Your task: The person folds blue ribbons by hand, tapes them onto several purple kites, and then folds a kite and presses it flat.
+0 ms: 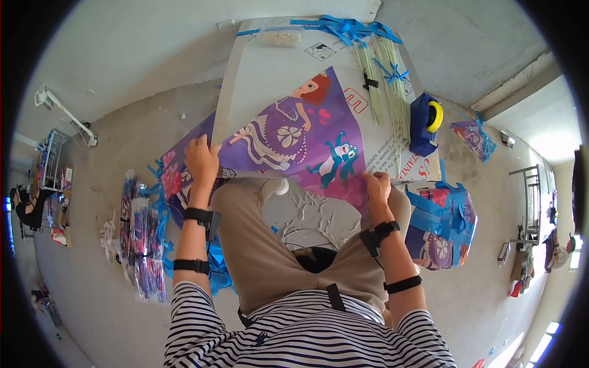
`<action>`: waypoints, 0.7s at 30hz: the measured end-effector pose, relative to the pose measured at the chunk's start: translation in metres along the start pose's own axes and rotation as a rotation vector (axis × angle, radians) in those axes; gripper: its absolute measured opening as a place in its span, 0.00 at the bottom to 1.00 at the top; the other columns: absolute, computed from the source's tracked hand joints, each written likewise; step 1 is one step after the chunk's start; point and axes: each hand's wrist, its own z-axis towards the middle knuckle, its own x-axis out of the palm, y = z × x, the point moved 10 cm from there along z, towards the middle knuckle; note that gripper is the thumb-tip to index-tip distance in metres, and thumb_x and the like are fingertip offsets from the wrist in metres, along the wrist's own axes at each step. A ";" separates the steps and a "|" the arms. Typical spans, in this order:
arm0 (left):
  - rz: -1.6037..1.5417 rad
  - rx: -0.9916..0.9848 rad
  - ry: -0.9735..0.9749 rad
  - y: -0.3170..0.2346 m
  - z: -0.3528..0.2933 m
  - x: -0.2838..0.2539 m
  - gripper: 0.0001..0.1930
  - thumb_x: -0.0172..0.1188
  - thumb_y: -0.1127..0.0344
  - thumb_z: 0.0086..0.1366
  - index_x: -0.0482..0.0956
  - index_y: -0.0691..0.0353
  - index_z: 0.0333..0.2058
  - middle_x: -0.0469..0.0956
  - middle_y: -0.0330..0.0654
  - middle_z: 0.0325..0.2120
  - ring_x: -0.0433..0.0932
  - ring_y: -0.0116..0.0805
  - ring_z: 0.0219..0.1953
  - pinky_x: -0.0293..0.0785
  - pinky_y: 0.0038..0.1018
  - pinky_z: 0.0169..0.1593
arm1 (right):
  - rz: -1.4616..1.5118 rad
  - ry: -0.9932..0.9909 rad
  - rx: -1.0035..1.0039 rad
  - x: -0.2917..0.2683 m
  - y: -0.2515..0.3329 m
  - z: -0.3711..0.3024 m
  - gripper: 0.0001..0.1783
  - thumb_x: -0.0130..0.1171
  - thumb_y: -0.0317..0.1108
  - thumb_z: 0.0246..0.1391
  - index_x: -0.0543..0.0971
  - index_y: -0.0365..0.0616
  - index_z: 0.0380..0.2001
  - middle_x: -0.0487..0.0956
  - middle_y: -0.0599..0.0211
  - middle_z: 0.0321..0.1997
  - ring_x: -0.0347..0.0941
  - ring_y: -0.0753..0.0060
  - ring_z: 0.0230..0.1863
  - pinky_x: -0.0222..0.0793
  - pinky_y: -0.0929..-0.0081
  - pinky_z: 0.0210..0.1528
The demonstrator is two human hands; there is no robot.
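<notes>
A purple printed kite sheet (270, 132) with a cartoon figure in a gown and a small blue creature lies across the near part of a board-topped table, its near edge hanging toward my lap. My left hand (201, 158) has its fingers closed on the sheet's left end, where more printed purple cloth (178, 168) hangs down beside the table. At the right corner, my right hand (377, 183) pinches the sheet between thumb and fingers. Both wrists wear black straps.
Thin pale rods (392, 92), a blue tape dispenser (423, 126) with yellow tape, blue ribbons (346, 29) and a clear bag (282, 38) lie on the table (245, 67). Wrapped kite bundles (142, 245) are on the floor at left; a ribbon-tied purple stack (445, 224) sits at right.
</notes>
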 end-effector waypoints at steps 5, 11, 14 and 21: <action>-0.386 0.434 -0.099 -0.118 -0.055 -0.050 0.17 0.66 0.68 0.57 0.78 0.67 0.44 0.77 0.50 0.42 0.75 0.54 0.47 0.72 0.42 0.50 | 0.314 -0.092 0.089 0.000 -0.024 -0.009 0.26 0.73 0.36 0.41 0.78 0.32 0.42 0.81 0.49 0.40 0.79 0.55 0.43 0.74 0.63 0.48; -1.575 0.605 0.956 -0.245 -0.138 -0.156 0.24 0.72 0.61 0.57 0.78 0.68 0.49 0.81 0.44 0.38 0.80 0.34 0.41 0.75 0.32 0.49 | 0.636 0.437 0.135 0.024 0.011 -0.037 0.13 0.67 0.22 0.43 0.82 0.28 0.35 0.82 0.60 0.33 0.78 0.68 0.31 0.74 0.73 0.38; -2.210 1.142 1.101 -0.268 -0.153 -0.279 0.18 0.66 0.56 0.66 0.80 0.68 0.42 0.80 0.49 0.31 0.81 0.42 0.30 0.74 0.42 0.45 | 0.632 0.428 0.105 0.019 0.004 -0.035 0.06 0.67 0.21 0.44 0.83 0.30 0.28 0.81 0.63 0.27 0.76 0.73 0.26 0.71 0.76 0.32; -2.257 0.967 1.151 -0.269 -0.172 -0.335 0.12 0.70 0.61 0.61 0.85 0.45 0.44 0.79 0.39 0.25 0.73 0.27 0.22 0.69 0.32 0.39 | 0.689 0.389 0.097 0.025 0.023 -0.059 0.11 0.73 0.28 0.43 0.82 0.30 0.24 0.80 0.64 0.24 0.74 0.75 0.22 0.70 0.76 0.27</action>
